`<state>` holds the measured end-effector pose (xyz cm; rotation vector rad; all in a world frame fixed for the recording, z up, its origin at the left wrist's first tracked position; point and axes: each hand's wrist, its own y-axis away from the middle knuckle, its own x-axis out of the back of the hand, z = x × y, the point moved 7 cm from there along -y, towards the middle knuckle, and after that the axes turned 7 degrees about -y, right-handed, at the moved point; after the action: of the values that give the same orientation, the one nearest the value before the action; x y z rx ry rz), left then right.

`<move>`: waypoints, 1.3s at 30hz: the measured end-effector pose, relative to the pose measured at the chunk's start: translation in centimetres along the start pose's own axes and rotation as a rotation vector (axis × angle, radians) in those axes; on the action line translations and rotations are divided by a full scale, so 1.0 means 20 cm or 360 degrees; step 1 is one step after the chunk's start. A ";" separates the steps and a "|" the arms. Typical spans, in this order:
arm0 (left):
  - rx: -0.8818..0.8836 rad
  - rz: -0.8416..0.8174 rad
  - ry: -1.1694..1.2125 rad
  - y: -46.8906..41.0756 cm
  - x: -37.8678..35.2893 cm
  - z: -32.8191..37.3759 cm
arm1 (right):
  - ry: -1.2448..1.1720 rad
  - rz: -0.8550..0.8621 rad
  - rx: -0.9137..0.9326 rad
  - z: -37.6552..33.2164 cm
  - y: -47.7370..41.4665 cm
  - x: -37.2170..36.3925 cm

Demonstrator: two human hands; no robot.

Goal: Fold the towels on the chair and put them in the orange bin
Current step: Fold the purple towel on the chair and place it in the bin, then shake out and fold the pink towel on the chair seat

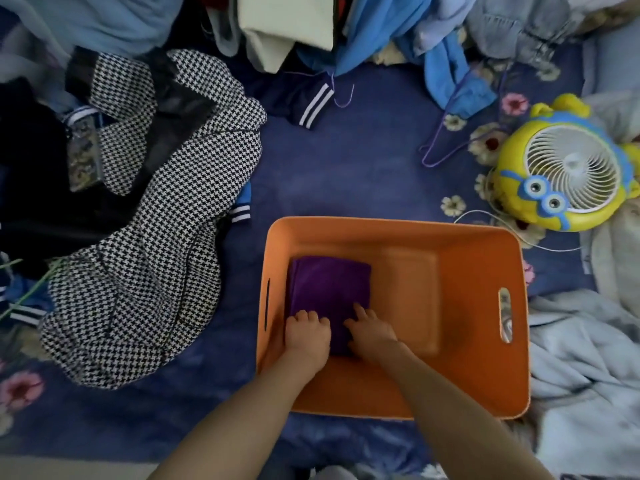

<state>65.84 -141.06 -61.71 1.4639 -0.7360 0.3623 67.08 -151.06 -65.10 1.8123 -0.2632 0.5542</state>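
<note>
Houndstooth coat (pixel 138 237) lies heaped at left on a blue floral sheet (pixel 346 161). Beside it stands the orange bin (pixel 391 226), a folded purple towel (pixel 329 285) lying flat on the left half of its floor. Both bare arms reach into the bin: the left hand (pixel 306 336) rests on the towel's near left corner, fingers lightly bent and pressing down, not clasping; the right hand (pixel 372 336) lies on its near right edge, fingers spread flat. A yellow toy-faced fan (pixel 568 168) sits at far right, above a pale blanket (pixel 581 358).
</note>
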 end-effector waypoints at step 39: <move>-0.0759 0.2042 -0.0269 1.45 1.44 0.14 | 0.0194 0.2104 -0.0762 0.14 2.20 0.56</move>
<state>67.76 -146.78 -21.21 0.4119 -1.7208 0.9448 57.74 -166.31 -23.32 0.9329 -1.4098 1.3442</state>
